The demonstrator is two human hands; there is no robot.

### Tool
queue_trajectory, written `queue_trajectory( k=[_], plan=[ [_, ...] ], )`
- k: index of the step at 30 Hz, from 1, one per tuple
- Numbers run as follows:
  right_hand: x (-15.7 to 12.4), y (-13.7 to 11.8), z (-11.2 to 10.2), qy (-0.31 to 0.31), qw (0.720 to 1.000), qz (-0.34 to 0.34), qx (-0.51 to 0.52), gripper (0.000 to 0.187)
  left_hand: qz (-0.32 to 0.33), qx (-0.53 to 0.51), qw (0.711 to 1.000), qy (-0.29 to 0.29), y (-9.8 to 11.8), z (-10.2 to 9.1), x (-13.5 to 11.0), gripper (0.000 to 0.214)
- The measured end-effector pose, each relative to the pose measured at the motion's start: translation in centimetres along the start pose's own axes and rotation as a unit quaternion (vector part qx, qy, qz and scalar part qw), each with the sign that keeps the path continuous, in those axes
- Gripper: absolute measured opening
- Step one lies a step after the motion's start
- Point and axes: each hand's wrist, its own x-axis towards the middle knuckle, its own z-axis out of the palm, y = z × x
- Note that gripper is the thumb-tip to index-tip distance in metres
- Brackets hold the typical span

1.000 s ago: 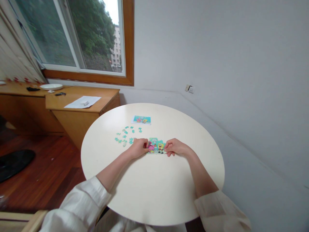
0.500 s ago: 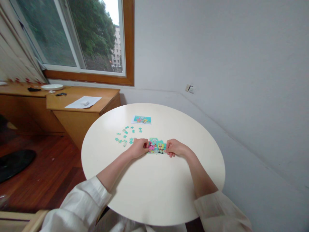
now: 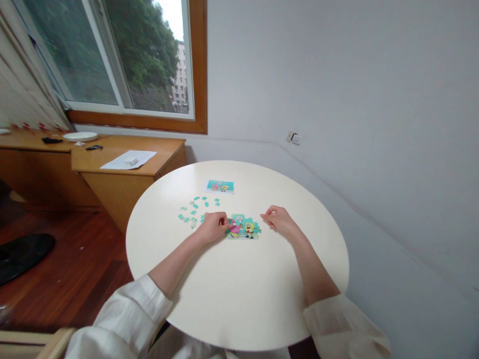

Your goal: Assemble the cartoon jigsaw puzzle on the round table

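Note:
A partly joined jigsaw puzzle (image 3: 241, 228) with cartoon figures, one pink and one yellow, lies flat on the white round table (image 3: 239, 294). My left hand (image 3: 214, 227) is closed at its left edge, thumb and fingertips on the puzzle and covering part of that side. To the right of the puzzle, a little apart from it, my right hand (image 3: 279, 219) hovers with fingers loosely bent and apart; no piece shows in it. Several loose puzzle pieces (image 3: 193, 213), mostly teal, are scattered beyond my left hand. Behind them lies a picture card (image 3: 220, 187) with similar figures.
A wooden desk (image 3: 168, 159) stands at the left under the window, bearing a white paper (image 3: 129, 159) with a small white block, and a white plate (image 3: 80, 136). The wall (image 3: 337, 124) runs close behind the table and along its right side.
My right hand has let go of the puzzle's right edge and moved up and to the right, uncovering that edge. My left hand stays at the left side, nearly unmoved.

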Motion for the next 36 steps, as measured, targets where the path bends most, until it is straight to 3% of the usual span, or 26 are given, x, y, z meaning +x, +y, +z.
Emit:
queue_trajectory(
  k=[6,11,16,23,28,32,36],
  plan=[
    [0.8,0.7,0.2,0.054,0.996,-0.028,-0.069,0.019,-0.050,0.007,0.993,0.104,-1.0,-1.9,1.1,0.020],
    [0.5,0.5,0.9,0.033,0.994,-0.006,-0.103,0.008,-0.107,0.038,0.981,0.156,-2.0,-3.9,1.6,0.021],
    [0.4,0.5,1.3,0.024,0.997,0.026,-0.070,0.006,-0.148,0.031,0.969,0.195,-3.8,-5.5,1.7,0.019],
    [0.5,0.9,1.3,0.026,0.998,0.029,-0.051,0.005,-0.223,0.065,0.950,0.210,-6.8,-6.5,1.8,0.025],
    [0.7,1.2,1.0,0.045,0.996,0.008,-0.079,0.007,-0.243,0.064,0.946,0.203,-7.2,-6.7,1.8,0.022],
    [0.9,1.5,0.9,0.042,0.993,-0.015,-0.109,0.011,-0.208,0.061,0.961,0.171,-6.2,-6.0,1.8,0.016],
    [0.9,1.6,1.1,0.040,0.990,-0.028,-0.129,0.013,-0.104,0.073,0.986,0.104,-4.6,-4.2,1.7,0.016]
  ],
)
